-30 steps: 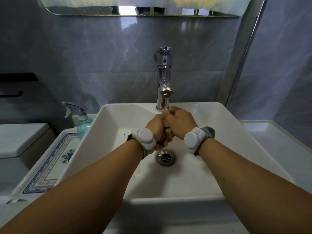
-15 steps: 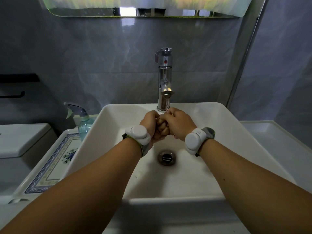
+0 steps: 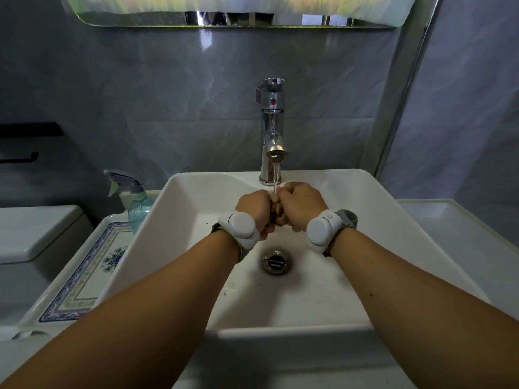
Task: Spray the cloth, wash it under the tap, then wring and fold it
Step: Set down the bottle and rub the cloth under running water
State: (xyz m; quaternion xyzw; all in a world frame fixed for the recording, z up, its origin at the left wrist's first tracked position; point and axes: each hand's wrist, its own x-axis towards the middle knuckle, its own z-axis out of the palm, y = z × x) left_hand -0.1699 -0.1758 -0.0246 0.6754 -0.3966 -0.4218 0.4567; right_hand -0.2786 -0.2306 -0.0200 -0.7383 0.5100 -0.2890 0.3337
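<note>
My left hand [image 3: 254, 207] and my right hand [image 3: 302, 204] are fists side by side over the white sink [image 3: 407, 234], both closed on a small bunched brownish cloth [image 3: 276, 213]. Only a sliver of the cloth shows between the knuckles. A thin stream of water [image 3: 276, 178] runs from the chrome tap [image 3: 272, 130] onto the cloth where the hands meet. A clear spray bottle [image 3: 134, 200] with a grey-green trigger stands left of the sink.
The drain [image 3: 276, 261] lies below the hands. A patterned ceramic ledge [image 3: 81, 279] runs along the sink's left side, with a toilet tank [image 3: 33, 234] further left. A white countertop [image 3: 460, 234] extends to the right. A mirror's lower edge [image 3: 238, 22] hangs above.
Both hands have risen from near the drain and moved back towards the tap. The fists, first overlapped, now sit side by side with the cloth between them.
</note>
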